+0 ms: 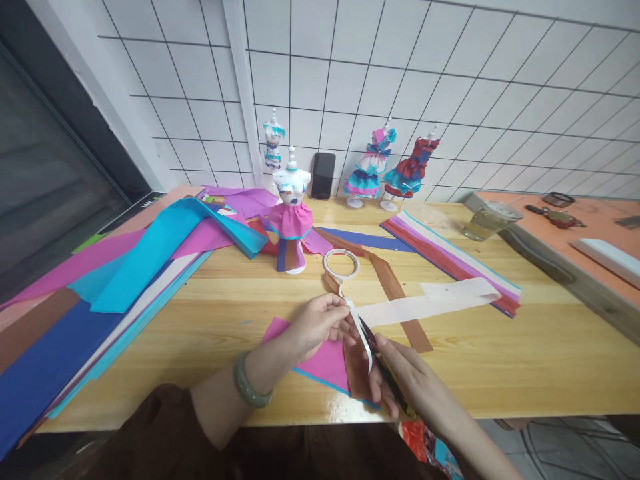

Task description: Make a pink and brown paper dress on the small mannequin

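Note:
My left hand (325, 325) pinches a narrow white strip of double-sided tape (361, 328) that runs down from the tape roll (341, 265). In my right hand (405, 367) is a dark pair of scissors (385, 373), its blades close beside the strip. Under both hands lies a pink crepe paper piece (325, 367) with a blue edge and a brown strip (357, 373) over its right side. A white paper strip (430, 303) stretches off to the right, crossing another brown strip (395, 290). Just beyond stands a small mannequin (292, 187) in a pink paper skirt.
Long coloured paper strips (150, 260) cover the table's left side. A striped paper stack (455, 263) lies at the right, near a cup of liquid (487, 220). Against the tiled wall stand a phone (323, 176) and more dressed mannequins (370, 163). Keys (555, 215) rest on the orange surface.

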Available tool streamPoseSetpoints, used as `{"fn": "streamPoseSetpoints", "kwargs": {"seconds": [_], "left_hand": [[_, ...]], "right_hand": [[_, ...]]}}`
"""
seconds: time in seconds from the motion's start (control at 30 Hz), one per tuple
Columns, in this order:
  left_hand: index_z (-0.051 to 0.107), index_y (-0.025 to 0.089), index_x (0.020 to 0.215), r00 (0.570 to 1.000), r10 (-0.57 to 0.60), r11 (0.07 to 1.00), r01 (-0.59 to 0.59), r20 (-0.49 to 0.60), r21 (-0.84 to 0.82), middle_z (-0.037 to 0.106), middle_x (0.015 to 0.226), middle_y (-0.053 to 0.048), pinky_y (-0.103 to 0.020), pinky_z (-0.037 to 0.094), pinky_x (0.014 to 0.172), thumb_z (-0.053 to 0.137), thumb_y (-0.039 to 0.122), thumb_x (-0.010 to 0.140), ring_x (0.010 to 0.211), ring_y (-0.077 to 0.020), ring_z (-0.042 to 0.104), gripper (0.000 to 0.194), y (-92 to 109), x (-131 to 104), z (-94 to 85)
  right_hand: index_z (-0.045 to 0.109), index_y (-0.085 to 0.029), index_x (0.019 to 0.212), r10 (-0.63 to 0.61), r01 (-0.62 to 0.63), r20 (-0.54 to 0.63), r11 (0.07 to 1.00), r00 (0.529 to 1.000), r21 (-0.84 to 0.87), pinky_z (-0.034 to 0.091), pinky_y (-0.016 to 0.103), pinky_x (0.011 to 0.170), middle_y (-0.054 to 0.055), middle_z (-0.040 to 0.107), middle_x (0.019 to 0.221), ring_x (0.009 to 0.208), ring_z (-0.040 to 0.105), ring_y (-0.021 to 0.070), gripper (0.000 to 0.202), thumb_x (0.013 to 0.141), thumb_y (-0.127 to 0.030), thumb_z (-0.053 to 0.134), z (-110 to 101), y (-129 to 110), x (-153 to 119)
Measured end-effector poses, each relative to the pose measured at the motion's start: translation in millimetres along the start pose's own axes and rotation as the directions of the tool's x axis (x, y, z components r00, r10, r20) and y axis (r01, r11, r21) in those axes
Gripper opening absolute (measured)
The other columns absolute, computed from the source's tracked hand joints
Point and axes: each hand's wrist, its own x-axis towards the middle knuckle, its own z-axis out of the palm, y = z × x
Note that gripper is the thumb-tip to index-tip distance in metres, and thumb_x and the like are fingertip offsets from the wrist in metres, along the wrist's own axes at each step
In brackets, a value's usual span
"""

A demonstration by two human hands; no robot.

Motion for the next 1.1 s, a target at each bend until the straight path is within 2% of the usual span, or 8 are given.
{"fn": "streamPoseSetpoints", "kwargs": {"seconds": [0.13, 0.3, 0.4, 0.6, 0.8, 0.9, 1.0, 1.1], "left_hand": [[0.047, 0.014, 0.078, 1.000, 0.010, 1.000, -0.010, -0.008, -0.023, 0.058, 0.070, -0.003, -0.023, 0.050, 0.052, 0.057, 0.023, 0.077, 0.058, -0.0113, 0.061, 0.013, 1, 1, 0.0], [0.047, 0.014, 0.080, 0.999, 0.030, 0.998, -0.031, -0.014, -0.061, 0.060, 0.070, -0.003, -0.022, 0.051, 0.052, 0.053, 0.020, 0.080, 0.057, -0.0096, 0.059, 0.008, 3, 3, -3.3], [0.046, 0.014, 0.080, 0.999, 0.031, 0.997, -0.032, -0.010, -0.069, 0.061, 0.069, -0.004, -0.023, 0.051, 0.054, 0.052, 0.019, 0.080, 0.057, -0.0104, 0.060, 0.007, 5, 2, -2.8], [0.043, 0.015, 0.081, 0.999, 0.022, 0.993, -0.019, 0.024, -0.115, 0.065, 0.073, -0.008, -0.024, 0.050, 0.055, 0.051, 0.019, 0.078, 0.062, -0.0163, 0.066, 0.009, 7, 1, -2.5], [0.042, 0.015, 0.082, 0.997, 0.037, 0.992, -0.028, 0.073, -0.125, 0.067, 0.085, -0.013, -0.025, 0.050, 0.054, 0.048, 0.022, 0.078, 0.068, -0.0223, 0.068, 0.010, 5, -1, -6.0], [0.042, 0.016, 0.083, 0.994, 0.041, 0.993, -0.029, 0.098, -0.117, 0.067, 0.085, -0.013, -0.025, 0.050, 0.054, 0.048, 0.023, 0.079, 0.068, -0.0226, 0.068, 0.011, 5, -1, -5.7], [0.041, 0.016, 0.082, 0.992, 0.037, 0.992, -0.022, 0.120, -0.124, 0.068, 0.082, -0.013, -0.026, 0.050, 0.056, 0.048, 0.024, 0.079, 0.069, -0.0229, 0.068, 0.011, 4, -1, -5.8], [0.042, 0.016, 0.083, 0.991, 0.020, 0.989, 0.000, 0.134, -0.150, 0.068, 0.081, -0.014, -0.027, 0.050, 0.057, 0.048, 0.023, 0.078, 0.070, -0.0232, 0.068, 0.011, 4, 0, -6.9]], "right_hand": [[0.050, -0.016, 0.060, 0.018, -0.018, -0.005, 1.000, 1.000, -0.018, 0.032, 0.021, 0.040, -0.003, 0.050, 0.039, 0.032, 0.044, 0.0083, 0.055, 0.086, -0.059, 0.028, 0, -1, -3], [0.048, -0.016, 0.063, 0.052, -0.053, -0.023, 0.997, 0.998, -0.049, 0.030, 0.020, 0.038, 0.000, 0.058, 0.049, 0.032, 0.043, 0.0073, 0.051, 0.085, -0.059, 0.031, 0, -1, -10], [0.048, -0.017, 0.063, 0.048, -0.051, -0.044, 0.995, 0.998, -0.085, 0.031, 0.021, 0.038, -0.001, 0.056, 0.049, 0.033, 0.042, 0.0072, 0.051, 0.086, -0.058, 0.030, -4, 0, -15], [0.050, -0.018, 0.061, 0.008, -0.025, -0.102, 0.986, 0.995, -0.166, 0.038, 0.023, 0.048, -0.002, 0.047, 0.048, 0.043, 0.046, 0.0107, 0.052, 0.084, -0.060, 0.030, -24, 2, -26], [0.051, -0.017, 0.068, 0.074, -0.097, -0.216, 0.991, 0.973, -0.093, 0.031, 0.021, 0.042, -0.003, 0.045, 0.056, 0.045, 0.037, 0.0089, 0.050, 0.080, -0.063, 0.037, -33, 5, -26], [0.056, -0.017, 0.075, -0.021, 0.000, -0.163, 0.991, 0.986, -0.131, 0.039, 0.022, 0.051, 0.000, 0.054, 0.062, 0.055, 0.048, 0.0125, 0.043, 0.077, -0.060, 0.048, -29, 6, -15], [0.061, -0.018, 0.091, -0.158, 0.135, -0.118, 0.974, 0.980, -0.181, 0.043, 0.028, 0.077, 0.005, 0.063, 0.082, 0.083, 0.056, 0.0207, 0.038, 0.075, -0.052, 0.056, -24, 6, -3], [0.062, -0.016, 0.079, -0.172, 0.136, -0.131, 0.960, 0.976, -0.247, 0.042, 0.029, 0.073, 0.005, 0.063, 0.075, 0.078, 0.056, 0.0224, 0.037, 0.076, -0.053, 0.054, -21, 9, 3]]}}
